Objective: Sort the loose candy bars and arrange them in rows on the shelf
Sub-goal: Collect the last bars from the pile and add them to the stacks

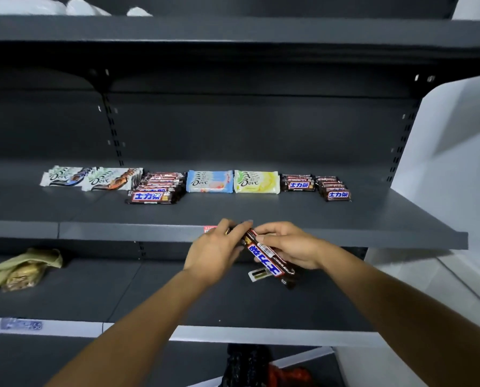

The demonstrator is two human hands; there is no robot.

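Bars (pixel 266 256) in brown wrappers are gripped at centre frame by both hands, left hand (pixel 215 248) and right hand (pixel 289 247), fingers closed round them. Sorted rows (pixel 202 182) are laid along the shelf (pixel 261 213) above.

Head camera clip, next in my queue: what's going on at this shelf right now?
A person is stocking candy. Both hands, left hand and right hand, hold dark Snickers bars in front of the middle shelf, not yet set down. On that shelf a row already runs: white Dove bars, a Snickers stack, a blue Dove bar, a yellow Dove bar, and two more Snickers stacks.
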